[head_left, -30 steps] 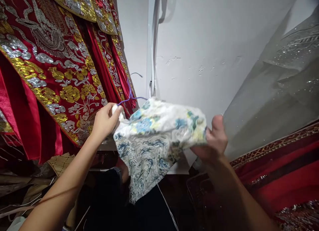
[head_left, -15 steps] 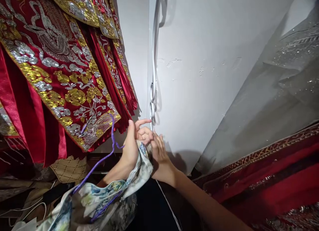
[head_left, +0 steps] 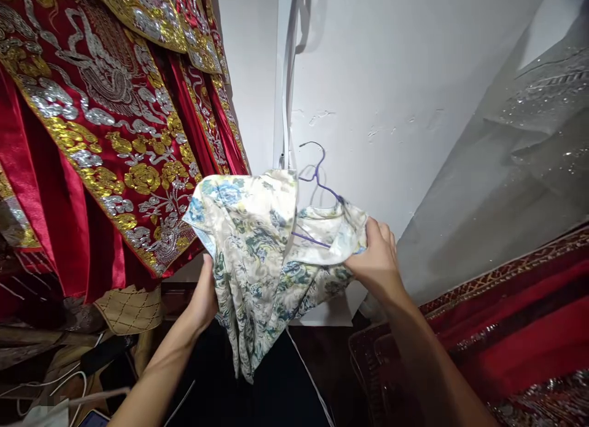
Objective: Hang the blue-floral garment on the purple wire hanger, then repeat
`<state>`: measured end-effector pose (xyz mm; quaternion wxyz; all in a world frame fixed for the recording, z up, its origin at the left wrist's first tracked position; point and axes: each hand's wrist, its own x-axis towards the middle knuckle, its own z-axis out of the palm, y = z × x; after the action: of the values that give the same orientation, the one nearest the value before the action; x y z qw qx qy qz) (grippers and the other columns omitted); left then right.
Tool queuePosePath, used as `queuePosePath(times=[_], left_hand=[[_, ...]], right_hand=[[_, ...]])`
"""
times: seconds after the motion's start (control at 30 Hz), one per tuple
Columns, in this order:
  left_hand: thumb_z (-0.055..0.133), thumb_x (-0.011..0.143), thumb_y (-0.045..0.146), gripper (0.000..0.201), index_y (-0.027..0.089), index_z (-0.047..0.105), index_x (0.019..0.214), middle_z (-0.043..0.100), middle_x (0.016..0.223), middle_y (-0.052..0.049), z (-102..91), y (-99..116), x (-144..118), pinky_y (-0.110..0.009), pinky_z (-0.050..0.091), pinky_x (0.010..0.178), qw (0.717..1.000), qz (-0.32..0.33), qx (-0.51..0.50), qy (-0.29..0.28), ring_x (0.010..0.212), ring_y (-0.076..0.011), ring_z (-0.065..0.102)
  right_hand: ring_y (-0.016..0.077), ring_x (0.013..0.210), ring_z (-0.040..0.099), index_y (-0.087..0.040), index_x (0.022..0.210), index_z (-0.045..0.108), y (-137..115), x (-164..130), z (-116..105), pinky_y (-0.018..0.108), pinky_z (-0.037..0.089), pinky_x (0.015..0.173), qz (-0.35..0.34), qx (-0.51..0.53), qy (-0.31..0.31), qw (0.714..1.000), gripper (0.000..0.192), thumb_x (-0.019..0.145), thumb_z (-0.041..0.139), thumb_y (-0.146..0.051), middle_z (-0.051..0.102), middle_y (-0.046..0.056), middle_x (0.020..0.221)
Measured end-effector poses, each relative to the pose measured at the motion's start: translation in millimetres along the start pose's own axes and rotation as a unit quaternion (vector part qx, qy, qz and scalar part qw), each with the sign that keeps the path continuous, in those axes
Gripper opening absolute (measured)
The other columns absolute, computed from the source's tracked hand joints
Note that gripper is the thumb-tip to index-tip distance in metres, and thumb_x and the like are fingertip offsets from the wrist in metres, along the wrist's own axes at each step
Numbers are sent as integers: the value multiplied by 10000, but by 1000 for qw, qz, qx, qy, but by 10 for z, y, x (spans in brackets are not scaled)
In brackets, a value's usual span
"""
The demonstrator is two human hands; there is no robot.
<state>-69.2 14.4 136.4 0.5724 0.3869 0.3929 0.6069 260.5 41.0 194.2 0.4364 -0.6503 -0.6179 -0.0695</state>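
A cream brocade garment (head_left: 262, 249) with blue and green flower patterns hangs crumpled on a purple wire hanger (head_left: 317, 181), held up in front of a white wall. My left hand (head_left: 205, 295) grips the garment's lower left edge from behind. My right hand (head_left: 375, 261) holds its right shoulder where the hanger wire passes through. The hanger's hook points up, free of any rail.
Red robes (head_left: 105, 126) with heavy gold and silver embroidery hang at the left. A silvery sequinned cloth (head_left: 515, 169) and a red trimmed fabric (head_left: 515, 329) fill the right. A white cable (head_left: 288, 96) runs down the wall corner. Cords and a quilted beige item (head_left: 129, 307) lie low left.
The garment was low at my left arm with both hands together near the wall cable; now it is raised and spread between my hands, hanger hook upward.
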Motion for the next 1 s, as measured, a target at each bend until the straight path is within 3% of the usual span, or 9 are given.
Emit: queuePosePath(times=[0.2, 0.37, 0.43, 0.5, 0.57, 0.63, 0.7, 0.87, 1.0], left_hand=[[836, 754, 455, 791, 232, 531, 1448, 569, 1478, -109, 67, -235, -156, -472, 239, 1257, 994, 3, 103, 45, 1472, -332, 391], [846, 744, 423, 792, 193, 546, 1440, 650, 1371, -158, 117, -477, -413, -515, 341, 1205, 996, -75, 42, 33, 1372, -360, 524], [868, 709, 423, 825, 179, 555, 1432, 669, 1341, -168, 147, -602, -521, -526, 351, 1196, 994, -99, 21, 38, 1348, -373, 545], [880, 685, 424, 834, 163, 572, 1415, 682, 1319, -169, 206, -705, -616, -527, 336, 1204, 994, -100, 23, 35, 1338, -374, 553], [883, 676, 418, 808, 150, 599, 1383, 690, 1305, -169, 284, -753, -696, -522, 342, 1201, 995, -95, 31, 14, 1316, -372, 574], [883, 673, 411, 753, 145, 639, 1333, 694, 1297, -169, 360, -742, -756, -517, 368, 1186, 995, -94, 35, -5, 1279, -375, 603], [885, 669, 406, 703, 146, 671, 1287, 699, 1289, -168, 411, -692, -796, -513, 390, 1172, 994, -97, 34, -21, 1255, -379, 620], [884, 663, 405, 716, 173, 655, 1300, 699, 1290, -159, 406, -642, -830, -522, 385, 1170, 997, -75, 26, 1, 1301, -377, 584], [885, 648, 434, 734, 161, 637, 1283, 722, 1228, -157, 331, -759, -789, -529, 420, 1129, 995, -77, 28, 55, 1234, -383, 626]], right_hand=[[377, 1231, 501, -313, 1507, 432, -363, 71, -78, 543, 432, 1033, -89, 30, -39, 995, 854, 702, 715, -290, 539, 110, 1280], [357, 1397, 404, -274, 1366, 572, -257, -403, -107, 533, 334, 1148, -190, 184, -4, 964, 572, 809, 699, -307, 539, 99, 1432], [317, 1263, 540, -244, 1201, 648, -242, -761, 22, 482, 401, 1084, -123, 280, 37, 951, 332, 880, 656, -327, 645, 93, 1257], [236, 934, 633, -222, 963, 642, -268, -1144, 216, 364, 495, 845, 37, 366, 42, 929, 155, 936, 601, -369, 664, 47, 956], [195, 717, 585, -209, 751, 576, -306, -1445, 402, 318, 463, 698, 125, 401, -96, 902, 337, 978, 523, -452, 606, 14, 732], [186, 642, 556, -204, 649, 538, -326, -1579, 513, 312, 433, 665, 132, 410, -240, 870, 475, 996, 457, -517, 578, 12, 632], [187, 648, 555, -199, 619, 541, -318, -1548, 535, 308, 416, 669, 108, 398, -310, 857, 507, 989, 469, -538, 577, 18, 622], [186, 693, 548, -194, 683, 577, -280, -1373, 507, 298, 403, 664, 69, 391, -340, 852, 438, 970, 529, -522, 583, 21, 686], [175, 666, 532, -204, 711, 540, -356, -1591, 597, 293, 417, 652, 117, 449, -316, 828, 411, 976, 518, -518, 563, 12, 681]])
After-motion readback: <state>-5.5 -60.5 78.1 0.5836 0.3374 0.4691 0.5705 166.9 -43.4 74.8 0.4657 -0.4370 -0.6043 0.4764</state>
